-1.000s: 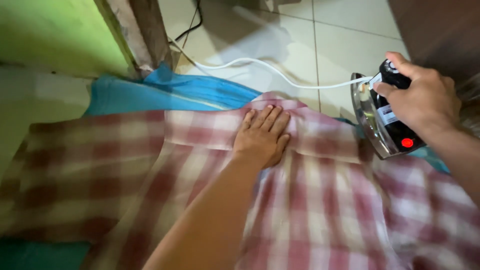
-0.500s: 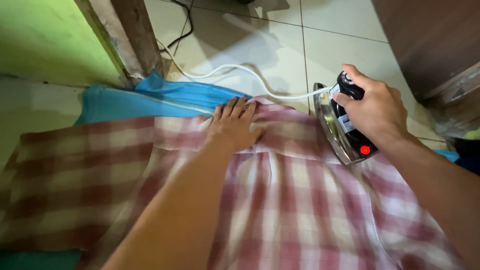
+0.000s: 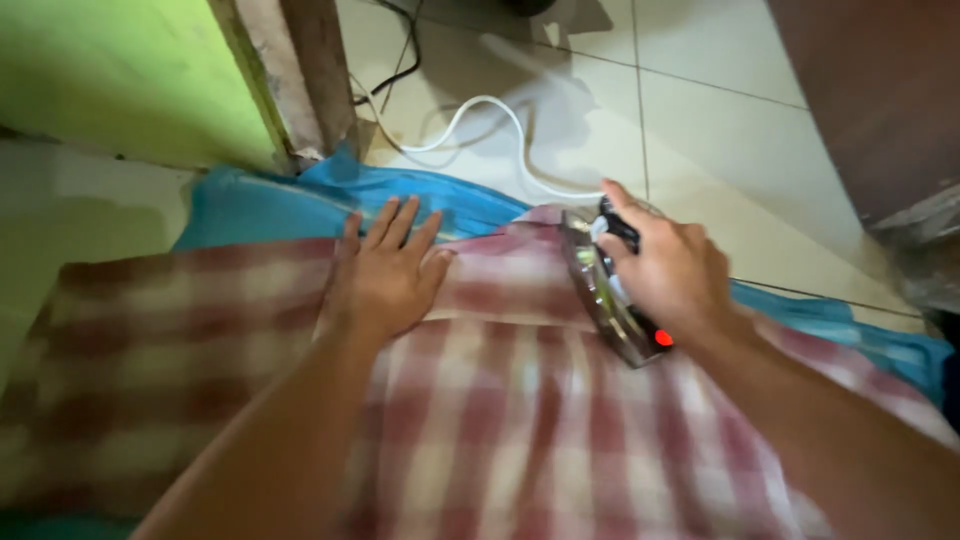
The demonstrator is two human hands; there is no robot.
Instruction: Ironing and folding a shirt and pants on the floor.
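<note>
A red and white checked shirt [image 3: 520, 420] lies spread over a blue cloth [image 3: 270, 205] on the floor. My left hand [image 3: 385, 275] presses flat on the shirt near its top edge, fingers apart. My right hand [image 3: 670, 270] grips the black handle of an electric iron [image 3: 610, 295]. The iron's shiny soleplate rests tilted on the shirt, and a red light glows at its rear. The two hands are about a hand's width apart.
The iron's white cord [image 3: 500, 135] loops back across the pale tiled floor [image 3: 720, 120]. A green wall [image 3: 110, 80] and a wooden post [image 3: 300, 70] stand at the upper left. Dark wooden furniture [image 3: 880, 90] fills the upper right.
My right hand has brought the iron left and down onto the shirt. My left hand has slid left along the top edge. The cord has bunched up behind the iron.
</note>
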